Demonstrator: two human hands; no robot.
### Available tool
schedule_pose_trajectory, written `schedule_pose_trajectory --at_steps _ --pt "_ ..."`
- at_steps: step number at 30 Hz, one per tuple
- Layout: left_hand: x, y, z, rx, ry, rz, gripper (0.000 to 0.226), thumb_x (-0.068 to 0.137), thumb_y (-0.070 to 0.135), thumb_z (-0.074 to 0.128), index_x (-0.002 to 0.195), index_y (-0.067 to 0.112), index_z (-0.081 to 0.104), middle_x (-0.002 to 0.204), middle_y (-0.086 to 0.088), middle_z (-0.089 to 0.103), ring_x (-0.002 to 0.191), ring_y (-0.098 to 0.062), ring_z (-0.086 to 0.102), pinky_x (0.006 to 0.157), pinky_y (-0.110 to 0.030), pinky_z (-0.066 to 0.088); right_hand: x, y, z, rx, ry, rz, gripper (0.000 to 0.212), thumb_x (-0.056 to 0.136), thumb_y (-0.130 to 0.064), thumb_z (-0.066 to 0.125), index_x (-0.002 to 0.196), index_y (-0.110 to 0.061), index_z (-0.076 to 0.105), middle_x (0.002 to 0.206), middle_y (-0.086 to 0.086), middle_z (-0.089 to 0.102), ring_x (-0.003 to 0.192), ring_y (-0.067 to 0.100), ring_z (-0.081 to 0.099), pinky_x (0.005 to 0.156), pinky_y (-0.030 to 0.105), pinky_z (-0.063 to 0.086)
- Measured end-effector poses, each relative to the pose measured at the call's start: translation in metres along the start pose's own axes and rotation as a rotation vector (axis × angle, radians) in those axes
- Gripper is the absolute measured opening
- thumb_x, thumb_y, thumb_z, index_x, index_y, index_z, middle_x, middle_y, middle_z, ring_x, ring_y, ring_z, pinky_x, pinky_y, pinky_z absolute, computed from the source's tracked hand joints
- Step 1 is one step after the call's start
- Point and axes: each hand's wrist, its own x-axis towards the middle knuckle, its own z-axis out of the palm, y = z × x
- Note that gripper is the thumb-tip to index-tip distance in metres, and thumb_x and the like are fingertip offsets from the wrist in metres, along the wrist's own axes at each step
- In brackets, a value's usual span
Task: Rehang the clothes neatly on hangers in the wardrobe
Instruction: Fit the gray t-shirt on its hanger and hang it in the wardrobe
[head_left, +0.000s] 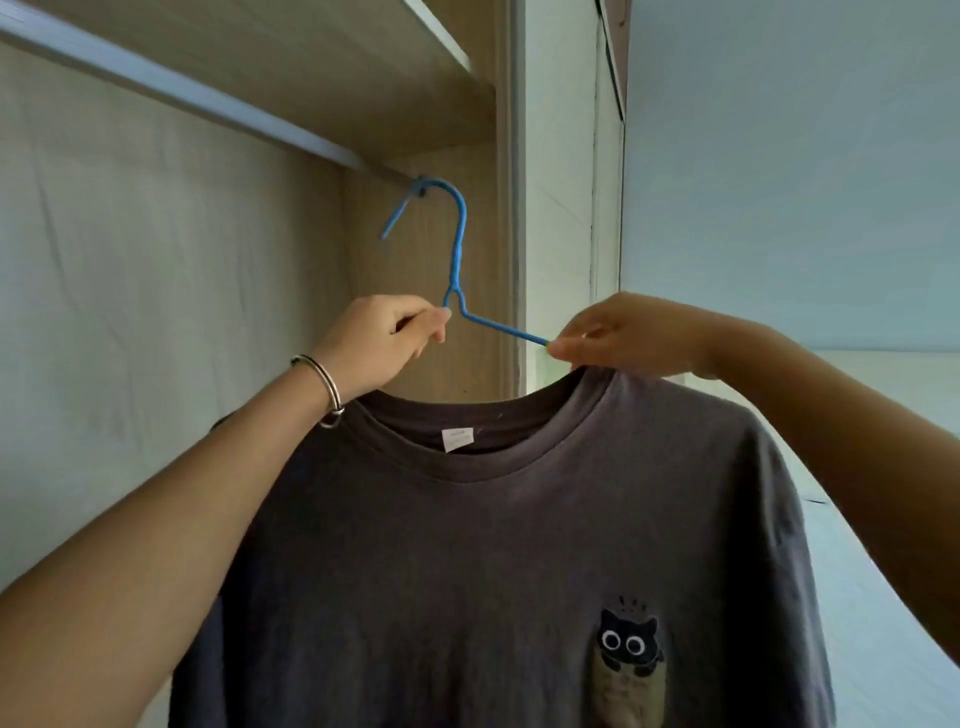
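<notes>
A blue wire hanger (459, 244) hooks over the wardrobe rail (208, 98) near its right end. A dark grey T-shirt (467, 545) with a small cat print on the chest hangs from it, filling the lower view. My left hand (382, 340) grips the hanger's left arm just below the neck, at the shirt's collar. My right hand (623, 332) pinches the hanger's right arm together with the collar's edge. The hanger's lower parts are hidden inside the shirt.
The wardrobe's wooden back panel (156, 286) and side wall (415, 249) surround the rail, with a shelf (311, 62) above. A pale door frame (561, 182) and blue wall (779, 156) lie to the right. A bangle sits on my left wrist.
</notes>
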Motion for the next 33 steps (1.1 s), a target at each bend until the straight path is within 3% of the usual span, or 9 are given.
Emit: schedule_pose_trajectory --at_steps 3,9,12,14,16,18,25,29,33 --pt "0.025 -0.027 0.001 0.079 0.045 -0.041 0.034 0.094 0.028 0.045 0.064 0.020 0.059 0.051 0.007 0.047 0.047 0.002 0.047 0.050 -0.006 0.034 0.038 0.025 0.011 -0.009 -0.028 -0.053 0.035 0.091 -0.040 0.048 0.093 -0.012 0.069 0.077 -0.001 0.062 0.067 0.009 0.052 0.067 0.023 0.042" --pt "0.060 -0.068 -0.008 0.194 0.192 -0.136 0.031 0.094 0.026 0.046 0.066 0.020 0.059 0.054 0.007 0.047 0.051 0.004 0.048 0.054 -0.007 0.035 0.129 0.028 0.045 -0.013 0.363 -0.315 0.034 0.092 -0.033 0.050 0.081 -0.003 0.063 0.067 0.002 0.051 0.069 0.023 0.047 0.056 0.029 0.020" --pt "0.068 -0.088 -0.017 0.241 0.174 -0.180 0.034 0.095 0.027 0.044 0.062 0.030 0.054 0.055 0.008 0.047 0.054 0.003 0.048 0.057 -0.009 0.035 0.161 0.023 0.052 0.043 0.338 -0.388 0.031 0.091 -0.033 0.052 0.083 -0.006 0.065 0.058 -0.006 0.046 0.068 0.021 0.046 0.055 0.025 0.029" --pt "0.073 -0.103 -0.023 0.254 0.168 -0.215 0.035 0.095 0.027 0.043 0.062 0.031 0.053 0.056 0.008 0.047 0.053 0.004 0.048 0.058 -0.009 0.036 0.181 0.021 0.054 0.099 0.299 -0.436 0.030 0.090 -0.037 0.052 0.100 -0.013 0.066 0.069 -0.006 0.054 0.080 0.022 0.056 0.059 0.018 0.032" --pt "0.079 -0.118 -0.030 0.268 0.179 -0.233 0.034 0.095 0.027 0.043 0.063 0.029 0.054 0.057 0.007 0.048 0.053 0.005 0.048 0.057 -0.008 0.036 0.200 0.020 0.057 0.146 0.291 -0.454 0.036 0.090 -0.044 0.047 0.118 -0.023 0.058 0.085 -0.008 0.058 0.097 0.020 0.059 0.078 0.024 0.042" --pt "0.086 -0.133 -0.040 0.284 0.199 -0.236 0.033 0.095 0.027 0.043 0.064 0.027 0.055 0.059 0.006 0.049 0.054 0.006 0.049 0.058 -0.007 0.036 0.217 0.020 0.062 0.084 0.301 -0.435 0.034 0.092 -0.047 0.040 0.115 -0.028 0.057 0.096 -0.003 0.065 0.104 0.023 0.059 0.085 0.035 0.047" --pt "0.155 -0.175 -0.065 0.339 0.334 -0.261 0.031 0.096 0.028 0.042 0.078 0.014 0.063 0.070 -0.001 0.056 0.058 -0.006 0.048 0.055 -0.007 0.036 0.285 -0.005 0.056 -0.034 0.610 -0.325 0.031 0.094 -0.048 0.034 0.108 -0.033 0.058 0.111 -0.001 0.066 0.107 0.028 0.058 0.076 0.036 0.044" --pt "0.196 -0.197 -0.072 0.452 0.383 -0.292 0.030 0.096 0.025 0.043 0.108 0.004 0.060 0.102 -0.018 0.065 0.098 -0.031 0.059 0.086 -0.034 0.044 0.323 -0.015 0.033 -0.021 0.650 -0.259 0.031 0.094 -0.047 0.036 0.105 -0.032 0.061 0.111 0.003 0.065 0.107 0.029 0.057 0.073 0.035 0.040" --pt "0.217 -0.230 -0.086 0.618 0.234 -0.425 0.048 0.093 0.019 0.046 0.139 0.010 0.035 0.141 -0.015 0.041 0.129 -0.032 0.039 0.109 -0.037 0.030 0.358 -0.028 0.021 -0.020 0.633 -0.205 0.033 0.094 -0.046 0.038 0.109 -0.029 0.062 0.115 0.005 0.063 0.107 0.031 0.056 0.077 0.037 0.042"
